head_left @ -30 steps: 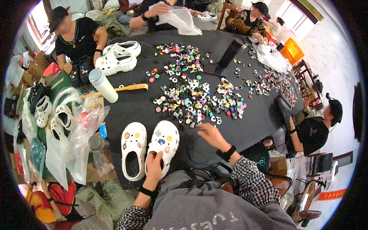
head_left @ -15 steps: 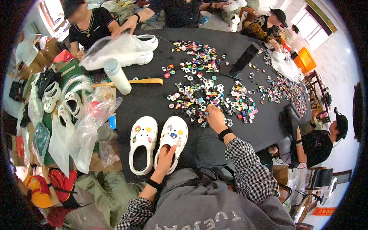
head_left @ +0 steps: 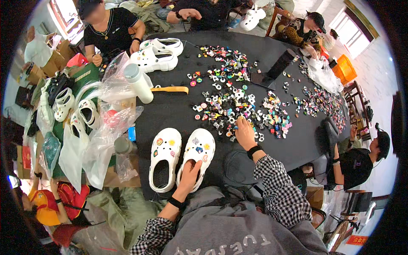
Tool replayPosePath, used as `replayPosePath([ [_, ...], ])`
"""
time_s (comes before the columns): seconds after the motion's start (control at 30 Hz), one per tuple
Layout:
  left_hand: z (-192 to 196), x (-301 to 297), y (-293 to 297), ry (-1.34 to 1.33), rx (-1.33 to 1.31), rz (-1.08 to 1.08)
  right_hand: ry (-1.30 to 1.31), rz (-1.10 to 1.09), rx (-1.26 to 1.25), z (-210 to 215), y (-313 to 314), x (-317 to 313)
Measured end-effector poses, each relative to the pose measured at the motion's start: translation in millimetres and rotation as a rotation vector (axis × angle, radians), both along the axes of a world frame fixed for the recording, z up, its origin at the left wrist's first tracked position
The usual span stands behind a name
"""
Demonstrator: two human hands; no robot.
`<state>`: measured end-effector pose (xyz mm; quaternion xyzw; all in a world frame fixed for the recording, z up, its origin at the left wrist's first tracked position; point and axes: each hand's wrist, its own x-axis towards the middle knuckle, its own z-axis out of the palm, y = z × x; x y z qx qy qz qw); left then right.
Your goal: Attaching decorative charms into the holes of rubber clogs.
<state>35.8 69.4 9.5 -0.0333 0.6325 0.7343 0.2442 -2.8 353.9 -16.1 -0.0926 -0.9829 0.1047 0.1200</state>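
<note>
White clog (head_left: 196, 158) lies under the left hand (head_left: 190, 175), its grip closed around the heel; right hand (head_left: 245, 133) touches charms (head_left: 229, 106), grip unclear.

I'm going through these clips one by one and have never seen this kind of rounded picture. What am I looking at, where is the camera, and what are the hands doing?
There is no machine here. A person wears a wide fisheye camera on the head, looking down, so straight edges bend and the person's checked sleeves enter from the bottom edge.

The left hand rests on the heel of a white clog, with a second white clog beside it; both carry small coloured charms. The right hand reaches into a spread of small coloured charms on the black table; whether it has a grip on one cannot be told.

Also on the table: a white bottle, another pair of white clogs and a dark stand. Clear plastic bags pile at the left. Other people sit around the table.
</note>
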Motion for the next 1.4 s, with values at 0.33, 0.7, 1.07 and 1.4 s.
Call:
replayPosePath([
  [0.33,1.8,-0.6,-2.3,-0.084,-0.099,-0.025,0.097,-0.107,-0.347,-9.0,11.9,9.9],
  [0.7,-9.7,-2.3,-3.9,-0.038,0.153,-0.024,0.028,-0.186,-0.546,0.0,6.1,9.7],
  [1.07,-13.5,-1.4,-4.7,-0.065,0.142,-0.016,-0.012,-0.134,-0.47,0.3,-12.1,-4.1],
  [1.4,-14.0,-2.0,-6.9,-0.051,0.114,-0.034,0.21,-0.102,-0.499,-1.6,31.2,12.3],
])
